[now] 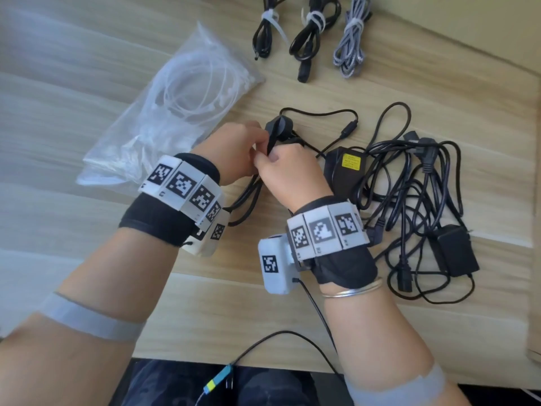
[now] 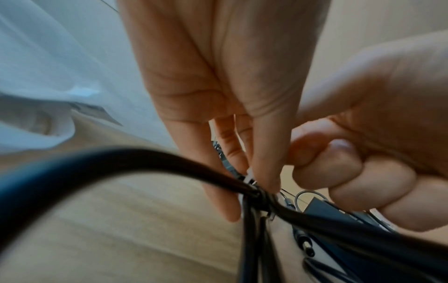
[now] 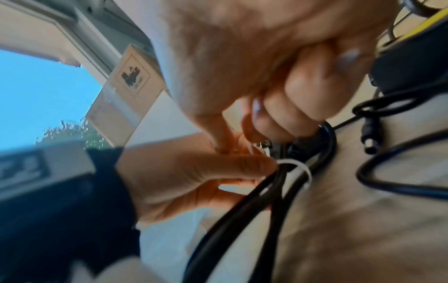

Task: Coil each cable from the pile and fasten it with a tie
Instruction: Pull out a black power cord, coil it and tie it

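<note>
head view, both hands together, left hand [image 1: 234, 150] and right hand [image 1: 288, 171] gripping coiled cable [image 1: 248, 194], white tie [image 3: 298, 168] around it

Matt wood-grain table [image 1: 205, 303], clear plastic bag [image 1: 164, 118].

A pale wood-grain bench [image 1: 222, 300] fills the view under bright daylight. Left of the hands, a window [image 3: 36, 95] shows blue sky and a treetop. Beside it stand cardboard boxes [image 3: 135, 76], one printed with a dark mark.
</note>
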A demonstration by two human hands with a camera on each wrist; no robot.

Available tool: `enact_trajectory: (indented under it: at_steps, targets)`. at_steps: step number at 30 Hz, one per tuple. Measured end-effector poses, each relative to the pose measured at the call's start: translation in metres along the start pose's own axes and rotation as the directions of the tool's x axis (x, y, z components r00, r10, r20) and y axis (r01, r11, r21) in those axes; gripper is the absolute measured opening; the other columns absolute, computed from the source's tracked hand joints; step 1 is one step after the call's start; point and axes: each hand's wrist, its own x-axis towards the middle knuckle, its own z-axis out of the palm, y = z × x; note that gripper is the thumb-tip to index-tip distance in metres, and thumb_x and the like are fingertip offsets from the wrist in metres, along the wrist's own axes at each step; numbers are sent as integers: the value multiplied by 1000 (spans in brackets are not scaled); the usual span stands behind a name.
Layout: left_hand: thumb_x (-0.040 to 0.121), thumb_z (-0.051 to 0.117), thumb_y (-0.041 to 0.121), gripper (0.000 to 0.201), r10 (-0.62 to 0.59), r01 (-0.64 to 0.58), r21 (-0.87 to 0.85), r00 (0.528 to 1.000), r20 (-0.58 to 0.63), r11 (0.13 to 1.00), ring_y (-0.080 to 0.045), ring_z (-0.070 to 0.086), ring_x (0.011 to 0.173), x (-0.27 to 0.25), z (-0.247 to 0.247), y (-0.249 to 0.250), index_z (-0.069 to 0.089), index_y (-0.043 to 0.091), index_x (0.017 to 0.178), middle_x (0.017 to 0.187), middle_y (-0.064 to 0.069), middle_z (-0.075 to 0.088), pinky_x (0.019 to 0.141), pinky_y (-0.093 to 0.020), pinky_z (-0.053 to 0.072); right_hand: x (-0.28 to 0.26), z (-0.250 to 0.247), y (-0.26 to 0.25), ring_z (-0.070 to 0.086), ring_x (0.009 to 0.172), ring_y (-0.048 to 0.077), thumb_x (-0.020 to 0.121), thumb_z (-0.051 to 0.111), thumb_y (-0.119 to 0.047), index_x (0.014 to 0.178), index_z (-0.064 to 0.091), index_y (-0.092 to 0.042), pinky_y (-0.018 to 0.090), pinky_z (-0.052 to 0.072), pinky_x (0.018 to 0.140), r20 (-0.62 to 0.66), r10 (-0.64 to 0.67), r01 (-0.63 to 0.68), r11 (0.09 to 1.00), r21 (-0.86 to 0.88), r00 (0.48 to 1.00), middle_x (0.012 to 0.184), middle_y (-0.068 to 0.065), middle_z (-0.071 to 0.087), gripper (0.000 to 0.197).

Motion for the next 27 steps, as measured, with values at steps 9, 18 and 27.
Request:
enact_trajectory:
  at_steps: [9, 18, 27]
  targets:
    - [84, 51, 2, 9, -71, 65, 51, 989, 128, 997, -25, 45, 82, 7, 0, 11, 55, 6, 77, 89, -3, 41, 64, -20, 31, -14, 7, 0, 27, 41, 15, 88, 54, -16, 46, 15, -19, 23, 22, 40, -223, -110, 137, 985, 110, 969, 38, 3, 16, 58]
    - [85, 60, 20, 18, -115, 114, 17, 985, 127, 993, -15, 45, 79, 7, 0, 3, 45, 19, 75, 78, 6, 44, 55, -14, 28, -23, 4, 12, 20, 51, 16, 88, 56, -18, 51, 18, -18, 34, 17, 52, -263, -118, 155, 980, 122, 958, 47, 0, 17, 53]
    - [84, 64, 21, 24, -88, 89, -239, 996, 17, 967, -15, 65, 82, 1, -30, 6, 46, 26, 69, 82, 7, 61, 76, -28, 53, -8, -20, 34, 31, 54, 11, 96, 49, -28, 58, 30, -21, 21, 25, 51, -232, -67, 97, 988, 123, 970, 54, -4, 30, 43]
